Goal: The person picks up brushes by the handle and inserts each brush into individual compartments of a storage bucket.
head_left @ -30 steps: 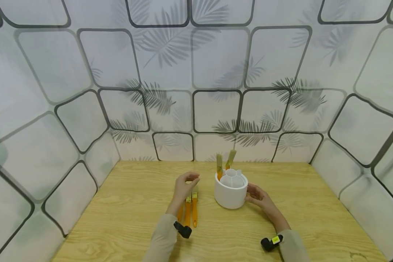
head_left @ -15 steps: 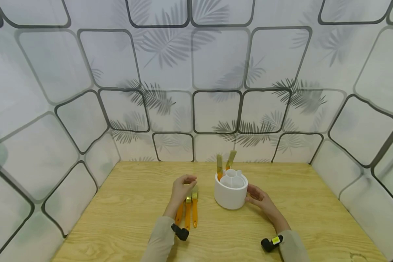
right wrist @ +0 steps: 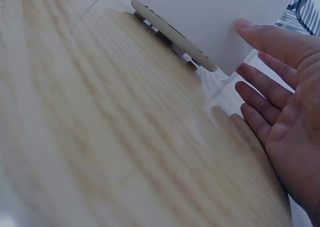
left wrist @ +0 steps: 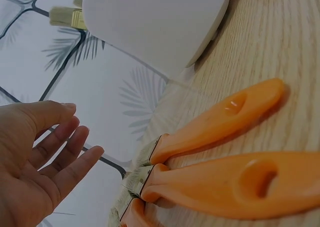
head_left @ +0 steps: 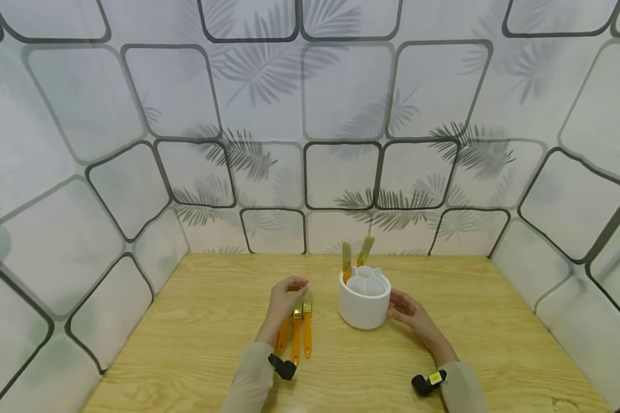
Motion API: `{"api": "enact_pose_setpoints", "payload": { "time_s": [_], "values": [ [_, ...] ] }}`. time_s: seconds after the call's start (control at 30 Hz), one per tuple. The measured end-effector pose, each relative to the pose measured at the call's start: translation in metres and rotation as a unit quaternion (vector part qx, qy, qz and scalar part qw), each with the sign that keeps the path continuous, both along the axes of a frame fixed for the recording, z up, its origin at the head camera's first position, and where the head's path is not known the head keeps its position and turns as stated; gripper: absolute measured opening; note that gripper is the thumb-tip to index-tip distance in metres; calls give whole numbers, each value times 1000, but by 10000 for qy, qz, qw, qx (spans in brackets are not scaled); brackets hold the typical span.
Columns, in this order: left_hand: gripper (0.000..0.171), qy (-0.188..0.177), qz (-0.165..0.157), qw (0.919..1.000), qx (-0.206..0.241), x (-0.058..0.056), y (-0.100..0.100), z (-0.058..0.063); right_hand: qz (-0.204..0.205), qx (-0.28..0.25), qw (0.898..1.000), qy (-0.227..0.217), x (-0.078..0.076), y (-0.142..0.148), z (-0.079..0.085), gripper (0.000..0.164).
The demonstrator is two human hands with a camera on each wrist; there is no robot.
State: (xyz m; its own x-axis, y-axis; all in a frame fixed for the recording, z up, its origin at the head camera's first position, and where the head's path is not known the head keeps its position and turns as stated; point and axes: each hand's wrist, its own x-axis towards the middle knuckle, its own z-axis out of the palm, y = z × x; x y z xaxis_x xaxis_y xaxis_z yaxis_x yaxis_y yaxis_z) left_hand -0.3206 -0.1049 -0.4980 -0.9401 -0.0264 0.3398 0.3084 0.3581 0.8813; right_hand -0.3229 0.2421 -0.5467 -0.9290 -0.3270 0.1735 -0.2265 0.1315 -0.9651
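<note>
My left hand (head_left: 283, 302) hovers over the bristle ends of three orange-handled paintbrushes (head_left: 297, 335) lying side by side on the table. Its fingers are loosely bent with nothing between them, as the left wrist view shows beside the orange handles (left wrist: 215, 121). To the right stands a round white divided holder (head_left: 363, 311). Two paintbrushes (head_left: 347, 259) stand in its back left part, bristles up. My right hand (head_left: 412, 314) is at the holder's right side; in the right wrist view its thumb (right wrist: 270, 39) rests against the white wall, the other fingers relaxed.
The wooden table (head_left: 201, 310) ends at a patterned curtain (head_left: 268, 172) behind and at both sides. Small dark feet (right wrist: 191, 65) show under the holder's base. A black wrist camera (head_left: 283, 367) sits on the left sleeve, another (head_left: 427, 383) on the right.
My left hand has drawn slightly left and toward me, uncovering more of the leftmost brush handle. The right hand and the holder have stayed in place.
</note>
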Motion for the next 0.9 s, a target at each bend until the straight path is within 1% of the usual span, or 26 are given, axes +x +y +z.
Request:
{"api": "enact_pose_setpoints", "payload": {
  "time_s": [0.2,0.33,0.5,0.7,0.9],
  "values": [
    [15,-34,50,10000,-32,2,-4,0,-51,63,9999,131,0,0,0,55],
    [13,16,103,9999,-49,2,-8,-1,-44,58,10000,62,0,-1,-1,55],
    [13,48,89,9999,-31,2,-13,-4,-37,8,10000,-37,0,0,-2,55],
    [13,-11,140,9998,-101,2,-19,-7,1,-72,10000,66,-2,0,-3,55],
    [12,41,115,9999,-95,1,-25,-10,-124,-9,9999,9,-1,0,-4,56]
  ]
}}
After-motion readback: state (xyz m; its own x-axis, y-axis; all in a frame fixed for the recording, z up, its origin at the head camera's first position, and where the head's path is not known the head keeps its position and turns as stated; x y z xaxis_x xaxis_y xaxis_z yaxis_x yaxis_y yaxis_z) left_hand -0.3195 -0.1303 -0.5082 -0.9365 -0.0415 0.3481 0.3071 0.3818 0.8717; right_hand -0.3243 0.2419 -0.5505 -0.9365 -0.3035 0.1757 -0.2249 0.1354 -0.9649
